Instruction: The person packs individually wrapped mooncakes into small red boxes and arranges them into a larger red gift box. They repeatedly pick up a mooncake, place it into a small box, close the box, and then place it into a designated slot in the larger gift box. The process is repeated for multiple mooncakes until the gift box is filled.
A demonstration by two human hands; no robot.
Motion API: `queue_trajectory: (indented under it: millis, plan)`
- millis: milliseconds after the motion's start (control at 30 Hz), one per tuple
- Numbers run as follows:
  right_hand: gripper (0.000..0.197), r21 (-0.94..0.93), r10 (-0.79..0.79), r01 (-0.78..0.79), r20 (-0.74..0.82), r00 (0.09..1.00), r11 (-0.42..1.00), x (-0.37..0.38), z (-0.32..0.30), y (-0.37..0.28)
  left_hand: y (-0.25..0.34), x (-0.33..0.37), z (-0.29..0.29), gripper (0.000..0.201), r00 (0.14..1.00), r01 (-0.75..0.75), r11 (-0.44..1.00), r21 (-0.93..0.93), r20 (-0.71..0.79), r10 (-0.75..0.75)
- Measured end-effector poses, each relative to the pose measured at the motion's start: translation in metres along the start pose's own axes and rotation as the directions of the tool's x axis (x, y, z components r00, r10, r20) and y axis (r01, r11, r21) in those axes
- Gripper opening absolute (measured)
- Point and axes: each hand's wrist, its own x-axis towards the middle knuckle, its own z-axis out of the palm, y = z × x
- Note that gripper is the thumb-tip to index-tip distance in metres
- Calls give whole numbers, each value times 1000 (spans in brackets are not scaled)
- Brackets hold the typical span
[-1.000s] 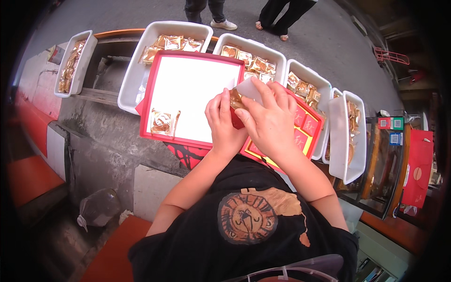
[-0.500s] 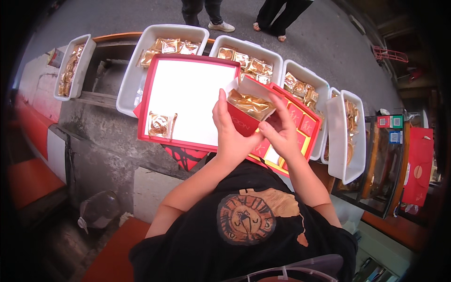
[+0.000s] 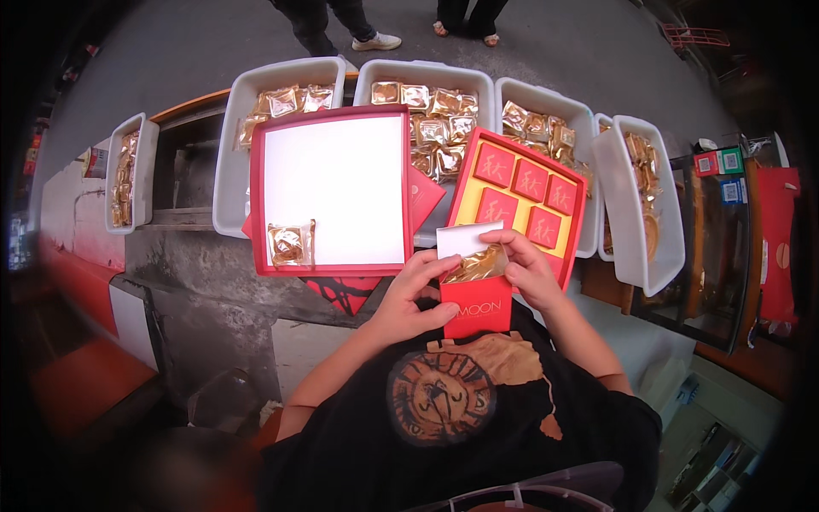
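Note:
A small red box (image 3: 479,314) stands upright in front of my chest, its white-lined flap raised. Inside it, a gold-wrapped packet (image 3: 479,264) shows at the open top. My left hand (image 3: 416,299) is closed on the box's left side, fingers at the rim and thumb on the front. My right hand (image 3: 531,271) grips the upper right edge, fingers at the flap beside the packet. Just beyond is a red gift box (image 3: 578,203) with a yellow insert holding several small red boxes (image 3: 530,180). Part of it is hidden by my right hand.
A large white-lined red lid (image 3: 333,188) lies left, with one clear-wrapped pastry (image 3: 290,245) in its near corner. Several white bins of wrapped pastries, including a middle bin (image 3: 426,72), line the far side. A glass case (image 3: 695,247) stands right. Two people's legs (image 3: 328,26) show beyond.
My hands have brought the small box down, nearer my body, and its front now faces up at me. My fingers have shifted to its top edges. More of the gift box shows.

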Motion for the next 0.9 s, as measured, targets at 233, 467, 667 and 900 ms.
queue_trajectory:
  millis: [233,467,667,900]
  plan:
    - [47,-608,122,72,271,955,790,-13,-17,-22,7,15,-9,24,977,39,953,300,190,-100]
    - [31,-54,-266,265,-23,964,963,-29,-27,20,-1,21,8,18,999,38,997,71,-31,-35]
    - [31,134,-310,312,-39,950,941,-28,-22,13,8,25,27,26,996,13,999,-30,-91,-16]
    - [21,-294,-351,397,200,915,869,-22,-34,-14,21,35,12,20,988,-144,945,294,93,122]
